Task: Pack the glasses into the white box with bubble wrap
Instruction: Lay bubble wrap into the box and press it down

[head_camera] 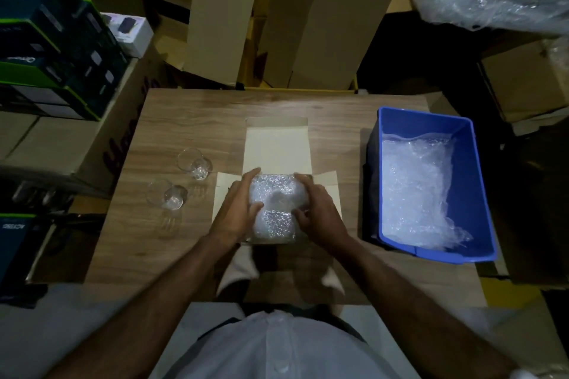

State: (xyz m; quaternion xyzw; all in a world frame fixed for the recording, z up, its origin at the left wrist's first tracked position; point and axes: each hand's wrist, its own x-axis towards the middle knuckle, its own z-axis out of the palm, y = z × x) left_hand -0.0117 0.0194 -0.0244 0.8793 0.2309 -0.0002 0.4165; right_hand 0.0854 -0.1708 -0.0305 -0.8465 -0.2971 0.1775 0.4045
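Both hands, left hand (238, 209) and right hand (318, 214), press the bubble wrap (278, 204) inside the white box (277, 144). Two unwrapped glasses (197, 163) stand at 9 o'clock, nearer the left hand.

No text reads clearly. The dark boxes (46, 40) stacked at left carry white lettering, and the cardboard box (117, 138) below them has dark print, all too blurred to make out.
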